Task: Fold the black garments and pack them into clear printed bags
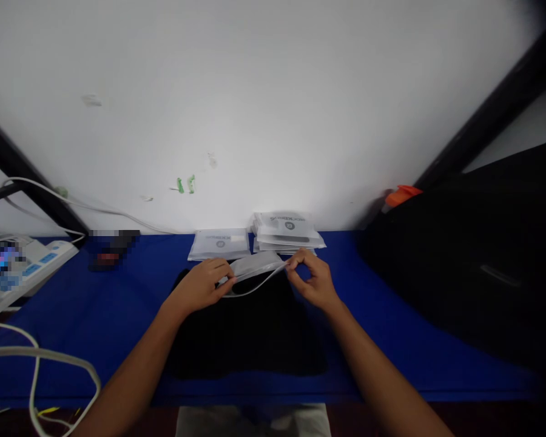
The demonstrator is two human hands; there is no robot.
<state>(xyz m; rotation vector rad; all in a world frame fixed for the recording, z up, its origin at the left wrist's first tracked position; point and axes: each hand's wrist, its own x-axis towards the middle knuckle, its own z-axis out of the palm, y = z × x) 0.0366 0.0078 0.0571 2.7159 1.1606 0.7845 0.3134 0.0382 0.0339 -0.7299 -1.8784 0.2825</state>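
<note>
Between my two hands a translucent plastic bag (257, 264) is stretched, its near edge bowing open toward me. My left hand (207, 282) pinches the bag's left side between thumb and fingers. At the bag's right corner, my right hand (312, 278) grips the edge with thumb and forefinger. Below the bag a folded black cloth (250, 340) lies flat on the blue table. Whether any of the cloth is inside the bag, I cannot tell. Just behind stand a flat printed bag (221, 244) on the left and a stack of similar bags (289, 229) on the right.
A large black cloth heap (473, 261) covers the right side of the blue table (95, 328), with an orange object (403, 195) behind it. White cables (68, 358) and a power strip (50, 261) are on the left. A white wall (273, 109) rises at the back.
</note>
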